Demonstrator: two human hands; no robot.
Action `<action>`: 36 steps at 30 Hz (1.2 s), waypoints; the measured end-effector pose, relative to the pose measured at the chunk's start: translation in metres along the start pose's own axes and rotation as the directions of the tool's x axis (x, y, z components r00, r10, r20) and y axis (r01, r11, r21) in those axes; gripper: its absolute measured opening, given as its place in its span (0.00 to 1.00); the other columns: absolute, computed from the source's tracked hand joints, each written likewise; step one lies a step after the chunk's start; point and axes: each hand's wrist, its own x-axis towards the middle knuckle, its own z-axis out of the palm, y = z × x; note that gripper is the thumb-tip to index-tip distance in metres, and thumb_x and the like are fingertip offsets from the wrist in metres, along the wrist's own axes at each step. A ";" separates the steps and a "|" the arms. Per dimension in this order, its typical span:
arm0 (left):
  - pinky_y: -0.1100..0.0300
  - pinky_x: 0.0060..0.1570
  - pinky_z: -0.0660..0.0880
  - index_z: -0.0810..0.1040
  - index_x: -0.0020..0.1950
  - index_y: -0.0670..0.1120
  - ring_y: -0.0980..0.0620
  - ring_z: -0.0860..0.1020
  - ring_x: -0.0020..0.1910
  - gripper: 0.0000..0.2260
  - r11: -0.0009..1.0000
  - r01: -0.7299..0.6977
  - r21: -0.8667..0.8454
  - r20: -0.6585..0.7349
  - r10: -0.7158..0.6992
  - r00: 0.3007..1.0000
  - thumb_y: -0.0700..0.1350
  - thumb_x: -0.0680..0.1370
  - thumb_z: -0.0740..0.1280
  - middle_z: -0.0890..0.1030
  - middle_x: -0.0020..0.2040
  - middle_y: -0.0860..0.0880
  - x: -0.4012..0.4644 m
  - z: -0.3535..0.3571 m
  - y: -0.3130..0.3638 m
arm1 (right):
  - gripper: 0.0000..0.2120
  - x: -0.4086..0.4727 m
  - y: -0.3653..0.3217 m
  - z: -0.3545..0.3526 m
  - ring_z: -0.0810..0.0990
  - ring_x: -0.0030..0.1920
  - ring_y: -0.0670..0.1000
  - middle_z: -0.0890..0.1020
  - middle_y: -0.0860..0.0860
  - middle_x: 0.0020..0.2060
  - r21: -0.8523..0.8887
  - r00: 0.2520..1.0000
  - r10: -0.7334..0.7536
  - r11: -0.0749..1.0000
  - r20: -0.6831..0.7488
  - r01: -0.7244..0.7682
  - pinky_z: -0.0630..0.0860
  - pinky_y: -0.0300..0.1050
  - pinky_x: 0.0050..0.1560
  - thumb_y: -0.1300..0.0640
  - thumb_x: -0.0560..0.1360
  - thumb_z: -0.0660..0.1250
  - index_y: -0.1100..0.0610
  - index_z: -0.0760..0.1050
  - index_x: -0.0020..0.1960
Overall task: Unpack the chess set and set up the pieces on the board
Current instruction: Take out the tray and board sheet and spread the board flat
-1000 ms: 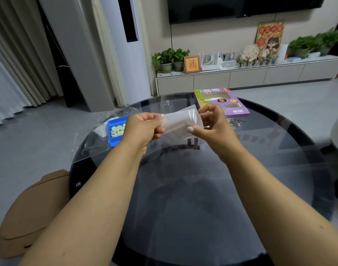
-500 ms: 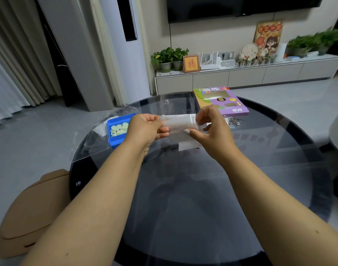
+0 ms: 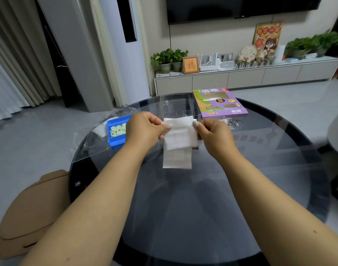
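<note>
White folded board sheet point(image 3: 178, 140), mid-frame above the table point(image 3: 183, 208), now hangs half unfolded; our left hand point(image 3: 145, 131) and right hand point(image 3: 214, 136) pinch its top corners. Pieces point(image 3: 118, 129) wait in the blue tray point(image 3: 116, 144) at left.

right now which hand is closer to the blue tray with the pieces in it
Left. The left hand holds the folded white sheet right beside the blue tray, overlapping its near corner. The right hand grips the sheet's other side, farther from it.
</note>
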 end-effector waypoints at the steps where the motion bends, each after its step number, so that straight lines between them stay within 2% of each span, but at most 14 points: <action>1: 0.57 0.32 0.77 0.76 0.36 0.47 0.57 0.79 0.27 0.11 0.999 -0.036 0.030 -0.009 0.037 0.999 0.47 0.69 0.77 0.81 0.31 0.50 -0.001 -0.001 0.003 | 0.12 0.000 0.001 0.000 0.76 0.35 0.52 0.81 0.56 0.37 0.014 1.000 0.000 1.000 -0.006 0.000 0.70 0.43 0.36 0.49 0.77 0.64 0.59 0.75 0.44; 2: 0.60 0.30 0.75 0.77 0.36 0.47 0.58 0.79 0.27 0.10 0.994 -0.073 0.075 -0.010 0.074 0.997 0.48 0.70 0.76 0.80 0.30 0.51 -0.002 -0.002 0.005 | 0.09 0.000 0.001 0.000 0.78 0.37 0.52 0.81 0.54 0.38 0.044 1.000 0.009 0.999 -0.007 -0.008 0.71 0.44 0.36 0.49 0.77 0.64 0.55 0.73 0.48; 4: 0.65 0.29 0.69 0.77 0.36 0.48 0.59 0.78 0.27 0.09 0.978 -0.135 0.162 0.007 0.136 0.991 0.48 0.72 0.75 0.79 0.30 0.53 -0.004 -0.004 0.008 | 0.12 0.000 0.001 0.001 0.79 0.40 0.51 0.81 0.52 0.40 0.088 1.000 0.015 0.996 -0.001 -0.015 0.73 0.46 0.39 0.48 0.75 0.66 0.50 0.68 0.54; 8: 0.62 0.33 0.67 0.76 0.32 0.52 0.52 0.79 0.35 0.11 0.944 -0.219 0.247 -0.011 0.229 0.973 0.48 0.73 0.74 0.77 0.33 0.56 -0.002 -0.007 0.009 | 0.17 -0.002 0.000 -0.001 0.77 0.41 0.48 0.79 0.49 0.43 0.091 1.000 0.001 0.996 0.027 -0.003 0.73 0.44 0.41 0.47 0.74 0.68 0.48 0.68 0.59; 13: 0.63 0.31 0.71 0.78 0.39 0.51 0.58 0.78 0.27 0.06 0.956 -0.263 0.129 0.036 0.261 0.965 0.48 0.76 0.70 0.79 0.35 0.54 -0.002 -0.011 0.015 | 0.20 -0.002 -0.004 -0.005 0.77 0.48 0.48 0.77 0.46 0.46 0.146 0.999 -0.042 0.988 0.004 0.041 0.72 0.38 0.46 0.49 0.72 0.71 0.50 0.71 0.61; 17: 0.63 0.32 0.74 0.79 0.43 0.49 0.57 0.77 0.26 0.04 0.957 -0.286 0.046 0.028 0.285 0.958 0.47 0.77 0.69 0.82 0.39 0.51 0.000 -0.015 0.020 | 0.16 0.000 -0.008 -0.010 0.75 0.45 0.45 0.76 0.45 0.43 0.197 0.998 -0.058 0.978 -0.018 0.060 0.70 0.34 0.43 0.51 0.72 0.71 0.51 0.74 0.59; 21: 0.66 0.36 0.75 0.77 0.37 0.54 0.54 0.79 0.35 0.07 0.931 -0.361 0.055 -0.026 0.362 0.932 0.48 0.75 0.71 0.78 0.43 0.54 0.003 -0.016 0.023 | 0.12 0.000 -0.010 -0.012 0.75 0.42 0.44 0.78 0.49 0.43 0.197 0.996 -0.087 0.976 -0.013 0.088 0.70 0.34 0.41 0.53 0.74 0.70 0.54 0.76 0.55; 23: 0.68 0.34 0.74 0.77 0.37 0.53 0.56 0.77 0.33 0.08 0.934 -0.357 0.021 -0.025 0.357 0.934 0.46 0.75 0.71 0.78 0.39 0.54 0.004 -0.015 0.025 | 0.09 -0.001 -0.012 -0.014 0.71 0.37 0.44 0.76 0.50 0.39 0.149 0.994 -0.113 0.983 0.008 0.111 0.67 0.37 0.38 0.54 0.75 0.68 0.60 0.78 0.49; 25: 0.69 0.29 0.72 0.76 0.38 0.52 0.59 0.75 0.27 0.08 0.940 -0.339 -0.038 -0.016 0.339 0.941 0.45 0.76 0.71 0.78 0.34 0.54 0.004 -0.015 0.027 | 0.12 -0.002 -0.014 -0.016 0.67 0.31 0.44 0.72 0.50 0.34 0.152 0.994 -0.104 0.984 0.042 0.097 0.64 0.38 0.34 0.55 0.76 0.67 0.63 0.76 0.39; 27: 0.66 0.26 0.72 0.77 0.38 0.50 0.58 0.75 0.25 0.07 0.948 -0.309 -0.073 -0.031 0.308 0.951 0.44 0.76 0.70 0.78 0.32 0.54 0.006 -0.014 0.029 | 0.12 -0.002 -0.018 -0.020 0.64 0.26 0.42 0.69 0.49 0.30 0.270 0.996 -0.050 0.962 0.071 0.029 0.61 0.33 0.27 0.56 0.76 0.68 0.61 0.76 0.36; 30: 0.62 0.27 0.75 0.76 0.40 0.47 0.56 0.78 0.26 0.07 0.952 -0.231 -0.199 -0.024 0.231 0.973 0.40 0.77 0.69 0.79 0.33 0.48 0.008 -0.011 0.031 | 0.12 -0.003 -0.020 -0.021 0.63 0.31 0.49 0.68 0.54 0.31 0.416 0.993 0.013 0.907 0.119 -0.062 0.60 0.34 0.27 0.55 0.73 0.70 0.63 0.76 0.36; 32: 0.59 0.31 0.78 0.74 0.44 0.48 0.52 0.81 0.29 0.07 0.935 -0.201 -0.294 0.002 0.210 0.978 0.38 0.77 0.68 0.79 0.39 0.46 0.006 -0.005 0.031 | 0.16 -0.002 -0.021 -0.019 0.61 0.33 0.51 0.67 0.54 0.30 0.477 0.987 0.054 0.871 0.148 -0.120 0.61 0.41 0.30 0.52 0.69 0.74 0.57 0.71 0.30; 34: 0.56 0.34 0.80 0.71 0.46 0.51 0.49 0.82 0.30 0.10 0.931 -0.190 -0.312 -0.008 0.198 0.980 0.39 0.77 0.69 0.76 0.44 0.46 0.002 0.003 0.030 | 0.21 0.000 -0.021 -0.015 0.63 0.36 0.55 0.69 0.58 0.33 0.550 0.974 0.124 0.808 0.190 -0.210 0.61 0.49 0.37 0.45 0.58 0.80 0.54 0.69 0.28; 36: 0.55 0.34 0.81 0.71 0.46 0.51 0.47 0.82 0.32 0.09 0.943 -0.186 -0.275 -0.023 0.187 0.982 0.42 0.76 0.70 0.75 0.44 0.47 -0.004 0.012 0.030 | 0.28 0.002 -0.018 -0.012 0.67 0.40 0.56 0.72 0.60 0.38 0.613 0.966 0.142 0.751 0.214 -0.246 0.62 0.52 0.43 0.40 0.47 0.82 0.58 0.71 0.29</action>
